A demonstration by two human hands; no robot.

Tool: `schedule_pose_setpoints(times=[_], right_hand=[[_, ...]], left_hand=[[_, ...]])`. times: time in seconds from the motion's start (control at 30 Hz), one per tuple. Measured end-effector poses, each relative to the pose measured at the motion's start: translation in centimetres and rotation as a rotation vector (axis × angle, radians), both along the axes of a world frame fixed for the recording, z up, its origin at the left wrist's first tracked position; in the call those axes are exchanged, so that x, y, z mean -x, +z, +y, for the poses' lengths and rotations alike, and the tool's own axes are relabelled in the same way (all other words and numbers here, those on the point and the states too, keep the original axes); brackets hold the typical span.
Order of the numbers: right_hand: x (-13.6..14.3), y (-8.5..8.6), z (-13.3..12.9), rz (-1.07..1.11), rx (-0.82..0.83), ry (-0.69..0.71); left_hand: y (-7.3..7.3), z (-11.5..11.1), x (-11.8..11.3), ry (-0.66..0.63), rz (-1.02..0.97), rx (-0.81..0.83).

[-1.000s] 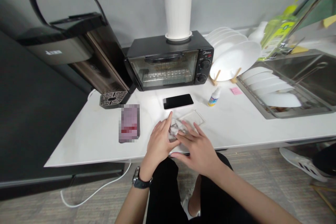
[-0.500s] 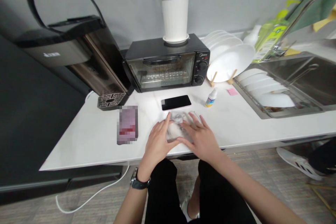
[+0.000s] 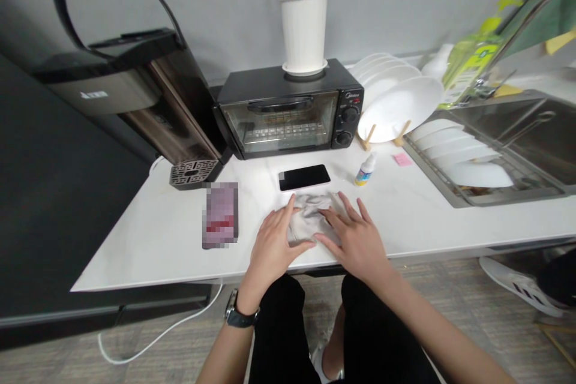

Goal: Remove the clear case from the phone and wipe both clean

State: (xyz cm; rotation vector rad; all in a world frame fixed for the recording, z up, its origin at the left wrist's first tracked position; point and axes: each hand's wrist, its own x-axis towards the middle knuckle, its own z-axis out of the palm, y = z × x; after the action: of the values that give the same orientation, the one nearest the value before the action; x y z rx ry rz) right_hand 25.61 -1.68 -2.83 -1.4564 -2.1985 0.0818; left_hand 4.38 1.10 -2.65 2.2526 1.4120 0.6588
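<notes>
A crumpled pale grey-white cloth (image 3: 306, 227) lies on the counter near its front edge, between my two hands. My left hand (image 3: 273, 244) rests along the cloth's left side, with its thumb stretched toward the middle. On the right side, my right hand (image 3: 357, 241) touches the cloth with fingers spread and thumb pointing left. The two thumb tips come close together at the front. Just beyond the cloth is a phone (image 3: 305, 178) with a dark screen. A small white dropper-like bottle (image 3: 365, 170) stands upright behind my right hand.
A blurred-out purplish object (image 3: 220, 216) lies left on the white counter (image 3: 148, 246). Behind stand a water dispenser (image 3: 166, 114) and a toaster oven (image 3: 283, 126) bearing a white cup (image 3: 305, 30). To the right are racked plates (image 3: 400, 108), a pink note (image 3: 402, 159) and a sink (image 3: 531, 132).
My right hand has shifted slightly rightward, away from the left one, and the cloth appears a little more spread between them. The whole view has moved slightly.
</notes>
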Motion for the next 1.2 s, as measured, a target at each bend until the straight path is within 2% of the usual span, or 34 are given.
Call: schedule_pose_setpoints(times=[0.1,0.17,0.2,0.37,0.43,0.53,0.6,0.63,0.77,0.8,0.83,0.93,1.0,1.1,1.2], right_hand=[[1.0,0.0,-0.6,0.023,0.039,0.211],[1.2,0.0,-0.7,0.018,0.056,0.275],[0.9,0.0,-0.6,0.003,0.046,0.240],[-1.0,-0.3,0.5,-0.074,-0.066,-0.142],[-0.1,-0.4,0.0,-0.054,-0.064,-0.103],[2.1,-0.3,-1.2,0.003,-0.005,0.142],[2.4,-0.1,-1.1,0.014,0.015,0.200],[2.1,0.0,-0.8,0.007,0.005,0.168],[-0.1,0.2,0.6,-0.058,-0.077,-0.102],[0.0,0.3,0.6,-0.060,-0.081,-0.117],[0.3,0.4,0.4,-0.051,-0.072,-0.085],[2.6,0.3,-0.5,0.018,-0.009,0.153],[3.2,0.2,-0.7,0.049,0.003,0.206],[1.0,-0.2,-0.1,0.122,-0.060,0.078],[-3.5,-0.3,0.3,0.393,-0.096,-0.124]], left_hand=[[-0.1,0.0,0.1,0.000,0.025,-0.013],[-0.1,0.0,0.1,-0.001,0.031,-0.018],[-0.1,0.0,0.1,-0.002,0.028,-0.015],[0.1,-0.1,-0.1,-0.009,-0.014,0.000],[0.0,0.0,0.0,-0.008,-0.009,-0.014],[-0.2,0.1,0.1,-0.005,0.021,-0.034],[-0.3,0.1,0.1,-0.005,0.027,-0.035],[-0.3,0.1,0.1,-0.006,0.023,-0.032],[-0.2,0.0,0.0,-0.004,-0.008,-0.018],[-0.3,0.1,0.0,-0.005,-0.011,-0.021],[-0.3,0.1,0.1,-0.007,-0.008,-0.030],[-0.6,0.3,0.3,-0.028,0.010,-0.053],[-0.6,0.3,0.4,-0.027,0.003,-0.047],[-0.1,0.0,0.4,-0.004,-0.039,-0.017],[0.5,-0.4,0.5,-0.017,-0.101,0.029]])
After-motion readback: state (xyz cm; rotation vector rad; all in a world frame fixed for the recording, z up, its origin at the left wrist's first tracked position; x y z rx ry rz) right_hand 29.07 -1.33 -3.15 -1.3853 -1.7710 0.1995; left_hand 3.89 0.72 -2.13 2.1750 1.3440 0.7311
